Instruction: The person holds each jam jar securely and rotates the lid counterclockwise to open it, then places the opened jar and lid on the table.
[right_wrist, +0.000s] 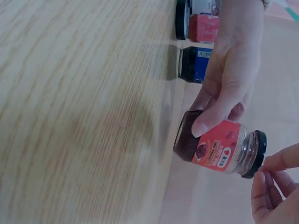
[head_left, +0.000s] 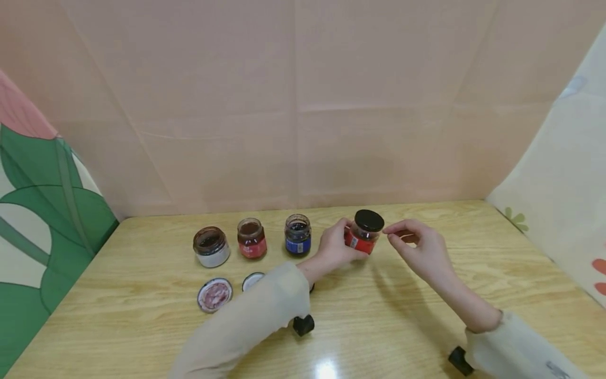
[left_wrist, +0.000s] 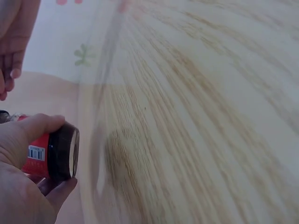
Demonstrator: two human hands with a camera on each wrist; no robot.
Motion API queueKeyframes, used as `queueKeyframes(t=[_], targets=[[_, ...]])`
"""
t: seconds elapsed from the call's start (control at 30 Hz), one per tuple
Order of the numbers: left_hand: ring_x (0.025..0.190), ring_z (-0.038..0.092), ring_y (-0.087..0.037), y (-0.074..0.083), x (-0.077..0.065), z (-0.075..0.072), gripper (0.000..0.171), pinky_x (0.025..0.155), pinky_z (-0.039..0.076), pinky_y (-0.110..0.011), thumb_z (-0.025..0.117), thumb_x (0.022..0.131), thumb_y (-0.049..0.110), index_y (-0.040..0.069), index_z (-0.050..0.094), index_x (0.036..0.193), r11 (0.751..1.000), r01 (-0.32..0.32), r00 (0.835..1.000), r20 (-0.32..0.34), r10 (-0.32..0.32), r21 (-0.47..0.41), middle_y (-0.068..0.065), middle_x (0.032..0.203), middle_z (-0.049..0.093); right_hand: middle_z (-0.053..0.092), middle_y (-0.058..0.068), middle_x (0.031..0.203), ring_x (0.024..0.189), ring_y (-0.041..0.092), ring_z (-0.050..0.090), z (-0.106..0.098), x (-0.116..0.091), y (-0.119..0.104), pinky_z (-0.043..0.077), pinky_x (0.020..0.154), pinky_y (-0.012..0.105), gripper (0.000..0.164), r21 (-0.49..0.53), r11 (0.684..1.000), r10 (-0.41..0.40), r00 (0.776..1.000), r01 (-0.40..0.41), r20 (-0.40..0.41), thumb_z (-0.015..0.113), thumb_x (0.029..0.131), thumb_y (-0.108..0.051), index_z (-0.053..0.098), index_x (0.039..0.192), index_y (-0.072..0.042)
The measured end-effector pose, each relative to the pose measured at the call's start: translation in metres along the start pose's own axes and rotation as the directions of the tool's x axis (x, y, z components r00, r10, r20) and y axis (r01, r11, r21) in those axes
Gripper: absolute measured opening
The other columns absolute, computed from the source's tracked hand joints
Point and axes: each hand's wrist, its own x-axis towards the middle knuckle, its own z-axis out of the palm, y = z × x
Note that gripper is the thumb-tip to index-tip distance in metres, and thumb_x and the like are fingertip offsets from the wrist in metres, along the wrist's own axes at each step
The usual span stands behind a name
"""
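Note:
My left hand (head_left: pixel 337 246) grips a glass jar (right_wrist: pixel 218 145) with a red label and a black lid (head_left: pixel 369 220) on top. The jar is held up over the table, dark contents toward its base. In the left wrist view, fingers and thumb wrap the red label (left_wrist: pixel 38 151) near the base. My right hand (head_left: pixel 423 251) is beside the lid with nothing in it, its thumb and index fingertips close together. The right wrist view has those fingertips right at the lid's edge.
Left of the held jar stand three lidless jars: white-labelled (head_left: pixel 211 255), red-labelled (head_left: pixel 252 246) and blue-labelled (head_left: pixel 298 245). Upturned lids lie in front, one smeared pink (head_left: pixel 215 295) and one white inside (head_left: pixel 251 280); my left sleeve (head_left: pixel 255 310) covers part of that row.

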Motion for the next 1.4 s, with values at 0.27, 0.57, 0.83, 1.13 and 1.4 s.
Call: queueKeyframes(t=[0.27,0.57,0.83,1.13,1.4], targets=[[0.093,0.061,-0.011,-0.001,-0.01,-0.012,0.056,0.075,0.052,-0.024,0.087,0.069,0.025,0.016,0.055,0.114,0.996,-0.005,0.999,0.035,0.008,-0.085,-0.001,0.104,0.065,0.069,0.012,0.096,0.08,-0.012,0.053,0.0,0.001,-0.001,0.046,0.07,0.008,0.013,0.021,0.999,0.042,0.999,-0.041,-0.015,0.063,0.091,-0.011,0.069,0.1,-0.003],[0.086,0.06,-0.008,0.004,-0.02,-0.026,0.061,0.074,0.052,-0.023,0.086,0.07,0.029,0.012,0.058,0.122,0.981,0.015,0.995,0.096,0.003,-0.191,0.001,0.1,0.066,0.064,0.019,0.109,0.082,-0.008,0.055,0.0,0.005,-0.003,0.05,0.068,0.013,0.042,0.069,0.981,0.172,0.981,-0.179,0.093,0.053,0.098,-0.035,0.059,0.12,0.001],[0.086,0.06,-0.007,0.006,-0.029,-0.034,0.055,0.072,0.051,-0.022,0.083,0.072,0.027,0.01,0.064,0.121,0.963,0.047,0.99,0.142,-0.009,-0.267,0.002,0.098,0.066,0.065,0.022,0.109,0.08,0.011,0.062,-0.002,0.009,-0.005,0.051,0.069,0.026,0.054,0.059,0.966,0.236,0.95,-0.252,0.207,0.042,0.1,-0.044,0.058,0.123,0.002],[0.081,0.059,-0.007,-0.001,-0.028,-0.045,0.04,0.067,0.048,-0.023,0.082,0.074,0.022,0.014,0.071,0.111,0.966,-0.023,0.975,0.209,0.079,-0.256,0.004,0.093,0.069,0.066,0.02,0.106,0.081,0.017,0.063,-0.002,0.01,-0.004,0.052,0.072,0.032,0.055,0.045,0.961,0.254,0.931,-0.274,0.263,0.045,0.098,-0.047,0.062,0.116,0.001],[0.083,0.061,-0.008,0.0,-0.03,-0.049,0.05,0.066,0.052,-0.024,0.085,0.07,0.023,0.016,0.069,0.117,0.966,-0.019,0.972,0.22,0.078,-0.258,0.005,0.102,0.066,0.067,0.015,0.104,0.076,0.018,0.061,-0.003,0.012,-0.007,0.05,0.067,0.032,0.055,0.006,0.95,0.298,0.913,-0.312,0.28,0.05,0.094,-0.054,0.066,0.108,-0.004]])
